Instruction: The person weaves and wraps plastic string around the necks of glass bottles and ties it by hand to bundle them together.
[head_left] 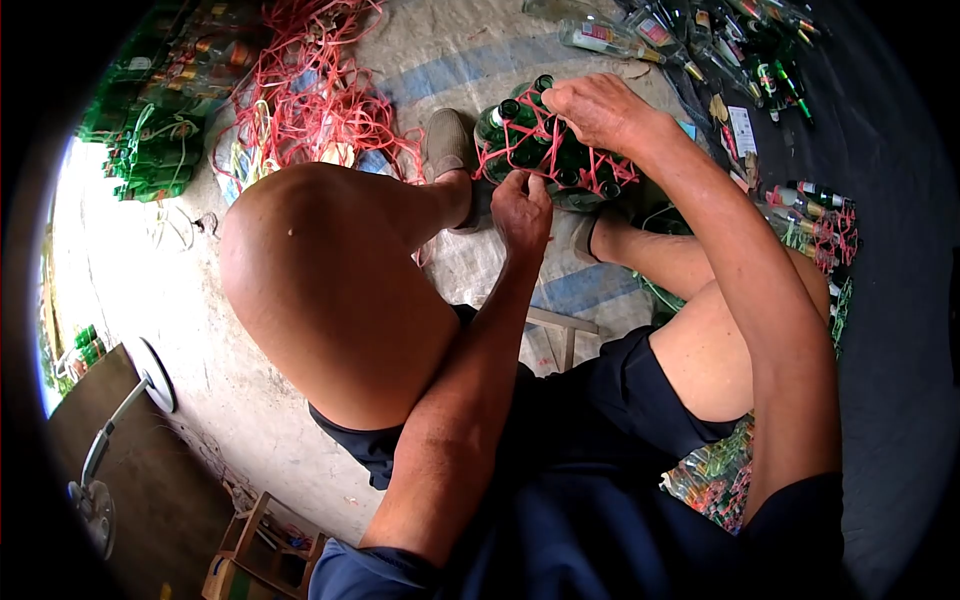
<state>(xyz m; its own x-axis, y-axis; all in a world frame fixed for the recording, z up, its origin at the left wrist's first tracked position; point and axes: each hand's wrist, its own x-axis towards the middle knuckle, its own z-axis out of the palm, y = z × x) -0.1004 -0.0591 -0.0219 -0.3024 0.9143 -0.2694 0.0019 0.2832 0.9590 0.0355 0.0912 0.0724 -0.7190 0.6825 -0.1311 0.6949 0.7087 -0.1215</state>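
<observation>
Between my feet stands a bundle of green glass bottles (533, 148), with red plastic string (515, 133) looped around and between their necks. At the near left edge of the bundle is my left hand (523, 212), its fingers pinched together by the string; what lies between them is too small to make out. My right hand (600, 110) reaches over the far side of the bundle beside a bottle neck, fingers closed and curled down. Whatever it grips is hidden behind the fingers.
A tangled heap of red string (320, 100) lies at the upper left, near tied green bottles (150, 160). Loose bottles (610, 38) lie at the upper right. A fan (97, 500) and wooden stool (262, 545) stand at the lower left.
</observation>
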